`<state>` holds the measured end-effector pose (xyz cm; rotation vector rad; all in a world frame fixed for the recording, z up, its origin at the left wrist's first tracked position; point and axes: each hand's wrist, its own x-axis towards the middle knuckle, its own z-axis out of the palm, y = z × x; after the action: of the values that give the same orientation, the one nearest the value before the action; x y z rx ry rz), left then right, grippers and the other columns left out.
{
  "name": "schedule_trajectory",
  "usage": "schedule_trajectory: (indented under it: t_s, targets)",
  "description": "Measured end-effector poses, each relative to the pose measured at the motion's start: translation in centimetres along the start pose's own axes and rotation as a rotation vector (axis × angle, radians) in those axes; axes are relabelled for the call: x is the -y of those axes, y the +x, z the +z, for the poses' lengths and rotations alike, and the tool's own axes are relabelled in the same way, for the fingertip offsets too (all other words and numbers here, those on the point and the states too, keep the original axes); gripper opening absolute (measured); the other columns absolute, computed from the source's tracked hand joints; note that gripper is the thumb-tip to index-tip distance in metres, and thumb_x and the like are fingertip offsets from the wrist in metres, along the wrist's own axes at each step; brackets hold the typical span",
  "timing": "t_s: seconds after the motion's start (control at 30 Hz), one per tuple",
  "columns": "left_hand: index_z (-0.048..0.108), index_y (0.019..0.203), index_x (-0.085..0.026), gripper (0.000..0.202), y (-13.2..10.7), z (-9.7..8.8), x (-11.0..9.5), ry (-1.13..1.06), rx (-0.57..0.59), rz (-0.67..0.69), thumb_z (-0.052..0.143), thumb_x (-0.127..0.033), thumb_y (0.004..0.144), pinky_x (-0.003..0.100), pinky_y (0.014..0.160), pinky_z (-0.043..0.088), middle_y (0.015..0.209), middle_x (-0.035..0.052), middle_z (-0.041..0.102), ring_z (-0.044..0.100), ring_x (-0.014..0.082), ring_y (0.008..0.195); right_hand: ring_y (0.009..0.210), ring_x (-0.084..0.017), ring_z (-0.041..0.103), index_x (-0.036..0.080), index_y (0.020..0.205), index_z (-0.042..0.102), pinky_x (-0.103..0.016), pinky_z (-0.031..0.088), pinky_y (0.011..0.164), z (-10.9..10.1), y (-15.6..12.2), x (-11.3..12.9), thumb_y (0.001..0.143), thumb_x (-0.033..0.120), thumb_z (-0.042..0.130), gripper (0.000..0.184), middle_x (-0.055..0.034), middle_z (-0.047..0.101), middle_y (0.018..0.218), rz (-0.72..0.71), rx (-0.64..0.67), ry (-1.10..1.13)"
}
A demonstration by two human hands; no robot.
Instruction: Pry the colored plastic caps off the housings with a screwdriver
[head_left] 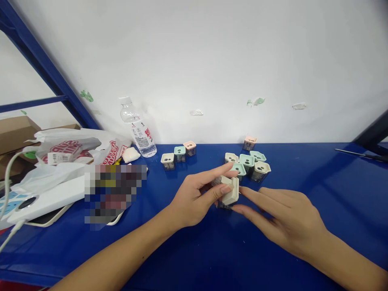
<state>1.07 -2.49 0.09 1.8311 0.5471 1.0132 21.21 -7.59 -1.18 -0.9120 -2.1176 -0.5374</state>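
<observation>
While my left hand (pixel 194 198) is clamping a cream sharpener (pixel 230 193) between thumb and fingers, I am holding it tilted above the blue table (pixel 182 250), roughly midway between my wrists. I am guessing that it is light and stiff, a smooth plastic shell that could be slipping if my fingertips were damp; its see-through part is looking the more brittle, so I am favouring the thick cream sides for my hold. My right hand (pixel 285 218) is reaching in from the right, thumb and forefinger parted at the tips beside the sharpener; whether they are pinching anything, I cannot tell. Just beyond, a mint-topped sharpener (pixel 247 158) is standing among other mint and cream ones, with a pink-topped one (pixel 250 140) behind. Farther left, three more (pixel 180 149) are standing in a slanting row, and a water bottle (pixel 140 135) is leaning near the wall (pixel 200 60).
</observation>
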Motion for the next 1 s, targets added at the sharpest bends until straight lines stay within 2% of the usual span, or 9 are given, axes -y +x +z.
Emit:
schedule_trajectory:
  t_s: [0.07,0.2,0.33,0.5,0.6,0.7,0.77,0.87,1.0]
  targets:
    - [0.053,0.137,-0.024,0.046,-0.1,0.1,0.0,-0.003,-0.005,0.017,0.058,-0.027,0.091,0.021,0.064,0.052,0.125,0.0069,0.065,0.060,0.0089,0.069,0.045,-0.009,0.045,0.013,0.106,0.060,-0.028,0.034,0.048,-0.1,-0.1,0.2,0.089,0.022,0.064,0.019,0.0060,0.048,0.054,-0.039,-0.021,-0.061]
    - [0.052,0.137,-0.026,0.047,-0.3,0.4,-0.2,-0.039,0.015,0.005,0.058,-0.026,0.091,0.026,0.084,0.053,0.130,0.0068,0.062,0.064,0.0179,0.102,0.047,-0.009,0.045,0.012,0.107,0.059,-0.030,0.035,0.051,-0.1,-0.2,0.4,0.086,0.018,0.068,0.023,0.0056,0.049,0.055,-0.087,-0.045,-0.126]
    - [0.048,0.139,-0.026,0.046,-0.3,0.6,-0.3,-0.007,0.046,0.023,0.055,-0.026,0.093,0.029,0.090,0.051,0.134,0.0078,0.059,0.061,0.0198,0.111,0.047,-0.009,0.044,0.014,0.104,0.059,-0.029,0.032,0.050,0.2,-0.2,0.6,0.089,0.018,0.064,0.016,0.0061,0.046,0.054,-0.060,-0.039,-0.141]
    - [0.045,0.112,-0.022,0.026,-0.3,0.9,-0.3,-0.092,0.012,-0.014,0.059,-0.030,0.091,0.025,0.070,0.052,0.131,0.0117,0.060,0.066,0.0145,0.086,0.045,-0.009,0.043,0.017,0.097,0.061,-0.027,0.032,0.047,0.4,0.0,1.2,0.092,0.023,0.059,0.008,0.0051,0.046,0.055,0.038,-0.003,-0.070]
    - [0.048,0.101,-0.019,0.023,-0.2,1.1,-0.1,-0.026,-0.104,0.003,0.063,-0.031,0.088,0.022,0.063,0.052,0.125,0.0119,0.062,0.063,0.0112,0.076,0.044,-0.007,0.043,0.019,0.095,0.062,-0.023,0.033,0.046,0.1,0.2,1.3,0.093,0.026,0.057,0.009,0.0056,0.047,0.056,0.148,0.022,0.076]
    - [0.060,0.103,-0.017,0.023,-0.1,0.9,0.4,0.289,-0.258,0.167,0.067,-0.028,0.085,0.020,0.061,0.054,0.104,0.0090,0.066,0.061,0.0111,0.074,0.045,-0.007,0.046,0.019,0.097,0.063,-0.022,0.035,0.047,-0.2,0.3,0.9,0.094,0.027,0.056,0.012,0.0051,0.052,0.059,0.222,0.056,0.144]
    - [0.064,0.107,-0.016,0.024,0.0,0.7,0.6,0.444,-0.281,0.297,0.067,-0.023,0.084,0.020,0.063,0.056,0.094,0.0073,0.064,0.061,0.0115,0.075,0.050,-0.007,0.052,0.019,0.099,0.063,-0.021,0.039,0.050,-0.5,0.3,0.7,0.095,0.026,0.055,0.011,0.0039,0.059,0.066,0.247,0.063,0.183]
    - [0.063,0.114,-0.016,0.030,0.1,0.6,0.6,0.519,-0.263,0.412,0.065,-0.016,0.084,0.018,0.065,0.059,0.096,0.0076,0.064,0.063,0.0111,0.078,0.057,-0.006,0.057,0.021,0.098,0.061,-0.019,0.041,0.055,-0.7,0.4,0.5,0.096,0.019,0.050,0.012,0.0037,0.063,0.073,0.267,0.077,0.225]
    - [0.062,0.119,-0.014,0.036,0.1,0.6,0.8,0.557,-0.266,0.469,0.065,-0.013,0.083,0.017,0.068,0.061,0.096,0.0078,0.063,0.064,0.0107,0.081,0.048,-0.006,0.050,0.020,0.087,0.057,-0.020,0.036,0.048,-0.4,0.2,0.6,0.097,0.016,0.045,0.016,0.0050,0.056,0.064,0.264,0.082,0.214]
